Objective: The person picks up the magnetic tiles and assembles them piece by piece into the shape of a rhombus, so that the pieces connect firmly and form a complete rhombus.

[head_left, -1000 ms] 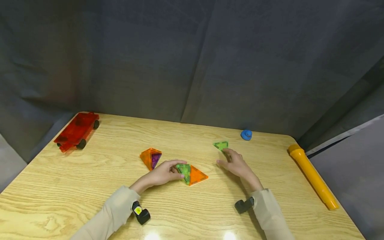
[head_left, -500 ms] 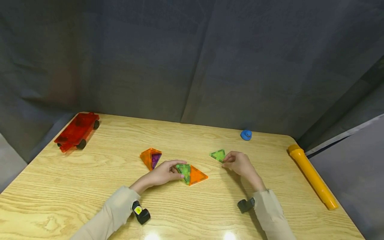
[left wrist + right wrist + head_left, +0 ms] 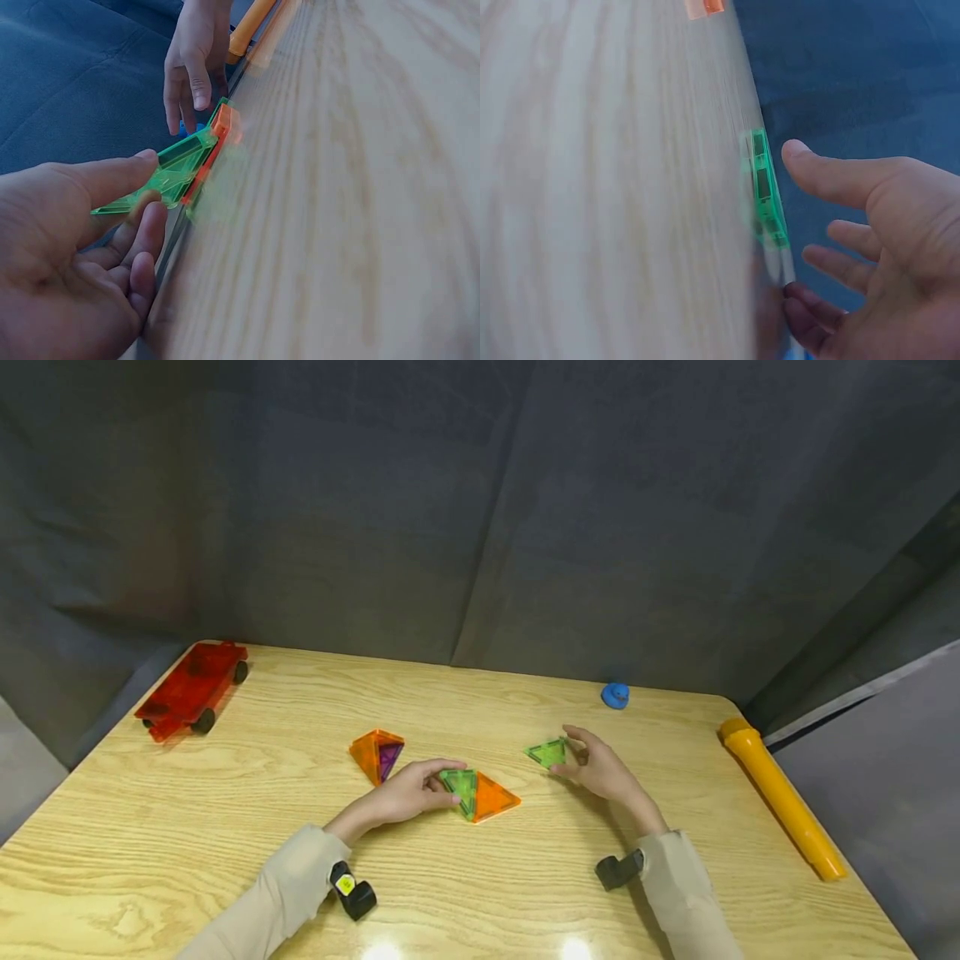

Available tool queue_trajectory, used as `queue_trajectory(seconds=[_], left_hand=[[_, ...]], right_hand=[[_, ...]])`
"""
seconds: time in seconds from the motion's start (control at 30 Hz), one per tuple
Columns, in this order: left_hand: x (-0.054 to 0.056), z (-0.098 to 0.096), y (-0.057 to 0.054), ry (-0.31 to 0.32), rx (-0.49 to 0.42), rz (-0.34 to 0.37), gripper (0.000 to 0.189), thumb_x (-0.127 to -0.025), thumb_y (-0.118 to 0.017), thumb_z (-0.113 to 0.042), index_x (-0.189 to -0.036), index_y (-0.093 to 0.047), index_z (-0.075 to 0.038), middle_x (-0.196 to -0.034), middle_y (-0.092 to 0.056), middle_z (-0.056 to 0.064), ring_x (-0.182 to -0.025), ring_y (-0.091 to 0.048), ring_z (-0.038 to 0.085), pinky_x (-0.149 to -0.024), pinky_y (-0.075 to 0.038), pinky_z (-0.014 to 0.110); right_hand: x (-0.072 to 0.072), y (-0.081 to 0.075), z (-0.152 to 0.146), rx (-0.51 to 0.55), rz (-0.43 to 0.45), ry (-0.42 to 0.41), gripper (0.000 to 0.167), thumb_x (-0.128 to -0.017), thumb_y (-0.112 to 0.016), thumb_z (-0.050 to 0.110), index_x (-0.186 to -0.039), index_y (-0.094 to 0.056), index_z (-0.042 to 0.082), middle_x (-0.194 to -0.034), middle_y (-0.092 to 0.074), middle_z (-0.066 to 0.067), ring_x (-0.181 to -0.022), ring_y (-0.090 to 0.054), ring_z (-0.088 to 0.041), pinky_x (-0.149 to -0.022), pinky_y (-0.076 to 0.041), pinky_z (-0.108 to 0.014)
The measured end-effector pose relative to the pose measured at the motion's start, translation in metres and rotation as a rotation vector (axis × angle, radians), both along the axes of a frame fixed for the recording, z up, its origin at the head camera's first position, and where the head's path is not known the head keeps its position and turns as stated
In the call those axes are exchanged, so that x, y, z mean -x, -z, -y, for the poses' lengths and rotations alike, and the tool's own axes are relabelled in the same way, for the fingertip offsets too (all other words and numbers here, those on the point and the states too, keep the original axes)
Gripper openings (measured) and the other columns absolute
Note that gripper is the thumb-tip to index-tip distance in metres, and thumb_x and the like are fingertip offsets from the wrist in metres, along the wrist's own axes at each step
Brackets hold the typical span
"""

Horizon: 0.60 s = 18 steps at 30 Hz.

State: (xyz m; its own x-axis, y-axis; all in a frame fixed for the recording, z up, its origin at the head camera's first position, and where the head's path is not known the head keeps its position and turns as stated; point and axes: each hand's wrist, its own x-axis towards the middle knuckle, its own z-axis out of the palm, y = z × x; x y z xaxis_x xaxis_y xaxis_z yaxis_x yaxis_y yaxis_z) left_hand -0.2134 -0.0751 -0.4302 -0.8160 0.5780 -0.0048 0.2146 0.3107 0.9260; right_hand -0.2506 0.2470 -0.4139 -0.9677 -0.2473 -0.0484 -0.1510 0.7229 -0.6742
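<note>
My left hand (image 3: 408,793) holds a tilted green translucent triangular magnetic tile (image 3: 460,792) between thumb and fingers. Against that tile's right side lies an orange triangular tile (image 3: 495,797); in the left wrist view the green tile (image 3: 176,169) rises above the orange edge (image 3: 206,169). To the right, a second green triangular tile (image 3: 547,752) lies flat on the wooden table. My right hand (image 3: 603,771) is beside it, thumb and fingers spread apart around its right corner. In the right wrist view a gap shows between the thumb and this green tile (image 3: 763,184).
A small orange and purple tile shape (image 3: 366,755) sits behind my left hand. At the back left stands a red wheeled car base (image 3: 193,687). A blue rubber duck (image 3: 615,696) is near the back edge, and a yellow tube (image 3: 783,802) lies along the right edge.
The right hand first drew the second green tile toward the person, turning it, then its fingers spread apart and let it go. The left hand and its tiles have stayed in place.
</note>
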Motion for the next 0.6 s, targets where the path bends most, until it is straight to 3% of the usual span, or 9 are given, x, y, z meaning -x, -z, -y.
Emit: queue_trajectory(seconds=[0.1,0.23,0.4,0.6], left_hand=[[0.0,0.001,0.0,-0.005,0.005,-0.002,0.052,-0.091,-0.066,-0.016,-0.138,-0.048,-0.002,-0.086,-0.06,0.006,-0.076,-0.053,0.014,-0.066,-0.045,0.026],[0.0,0.001,0.001,-0.003,0.003,0.002,0.053,-0.09,-0.066,-0.015,-0.138,-0.048,-0.002,-0.086,-0.06,0.006,-0.076,-0.053,0.014,-0.066,-0.046,0.026],[0.001,0.001,0.001,0.002,-0.001,0.002,0.053,-0.091,-0.065,-0.015,-0.138,-0.047,-0.001,-0.085,-0.06,0.006,-0.075,-0.052,0.014,-0.065,-0.044,0.025],[0.001,0.0,0.002,0.0,-0.005,0.005,0.053,-0.091,-0.065,-0.015,-0.138,-0.047,-0.001,-0.085,-0.059,0.005,-0.075,-0.052,0.014,-0.065,-0.044,0.024]], right_hand=[[0.003,0.006,-0.003,0.042,0.028,-0.034,0.08,-0.088,-0.069,0.025,-0.149,-0.022,0.001,-0.149,-0.026,-0.028,-0.128,-0.037,-0.048,-0.099,-0.04,-0.055],[0.006,0.011,-0.006,0.024,0.035,-0.045,0.079,-0.089,-0.067,0.032,-0.148,-0.025,-0.001,-0.15,-0.023,-0.029,-0.136,-0.019,-0.05,-0.107,-0.025,-0.061],[0.007,0.013,-0.009,-0.014,0.011,-0.037,0.073,-0.088,-0.069,0.031,-0.143,-0.036,-0.003,-0.147,-0.028,-0.028,-0.134,-0.02,-0.05,-0.108,-0.016,-0.064],[0.01,0.014,-0.011,0.01,0.054,-0.027,0.073,-0.085,-0.072,0.031,-0.139,-0.039,-0.004,-0.143,-0.029,-0.03,-0.126,-0.032,-0.048,-0.104,-0.03,-0.06]])
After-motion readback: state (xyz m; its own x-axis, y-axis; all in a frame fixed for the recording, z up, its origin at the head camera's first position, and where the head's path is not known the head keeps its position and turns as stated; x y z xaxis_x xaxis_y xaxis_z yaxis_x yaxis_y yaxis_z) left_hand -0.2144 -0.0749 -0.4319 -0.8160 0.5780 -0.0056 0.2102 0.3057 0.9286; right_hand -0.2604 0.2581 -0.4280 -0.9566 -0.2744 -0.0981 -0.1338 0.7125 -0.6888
